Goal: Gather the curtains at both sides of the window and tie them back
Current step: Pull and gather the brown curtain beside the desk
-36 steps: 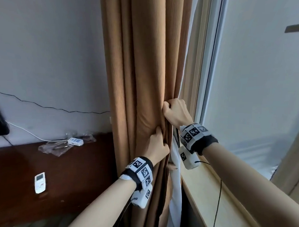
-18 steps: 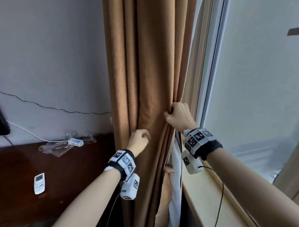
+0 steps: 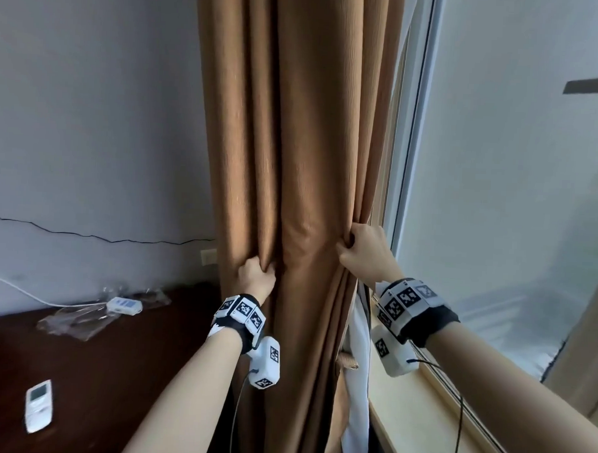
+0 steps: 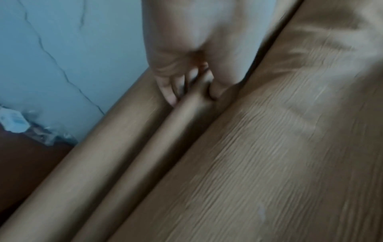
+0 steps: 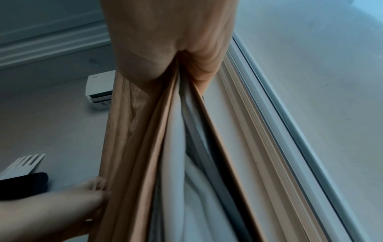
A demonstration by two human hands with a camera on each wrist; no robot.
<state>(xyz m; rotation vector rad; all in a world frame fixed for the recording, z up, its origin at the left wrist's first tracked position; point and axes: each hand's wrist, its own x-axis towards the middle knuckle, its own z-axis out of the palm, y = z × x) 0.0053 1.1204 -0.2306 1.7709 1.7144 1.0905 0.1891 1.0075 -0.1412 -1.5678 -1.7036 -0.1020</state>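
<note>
Presently catalogued, one brown curtain (image 3: 321,158) — hung in long vertical folds down the centre of the head view, between a grey wall at left and the window (image 3: 518,201) at right. A white lining (image 3: 357,359) showed at its lower right edge, beside the sill (image 3: 415,433); in the right wrist view the same pale lining (image 5: 176,147) lay bunched between brown folds.

Left hand (image 3: 256,276): at centre-left of the frame, grip narrow, fingers curled into one fold of the curtain. The left wrist view confirmed it — fingertips (image 4: 172,91) and thumb pinched a rounded pleat (image 4: 145,147), though the picture was blurred.

Right hand (image 3: 363,253): at centre-right, slightly higher than the left, grip closed round the curtain's window-side edge, cloth gathered in the fist. The two hands stood apart, with a broad panel of fabric between them.

Other items: a dark wooden surface (image 3: 113,372) at lower left, carrying a white remote (image 3: 39,405), a small white device (image 3: 124,305) on a white cord, and a clear plastic wrapper (image 3: 77,321). A thin black wire (image 3: 84,234) ran along the wall. Both wrists wore marker-patterned bands with white camera units.
</note>
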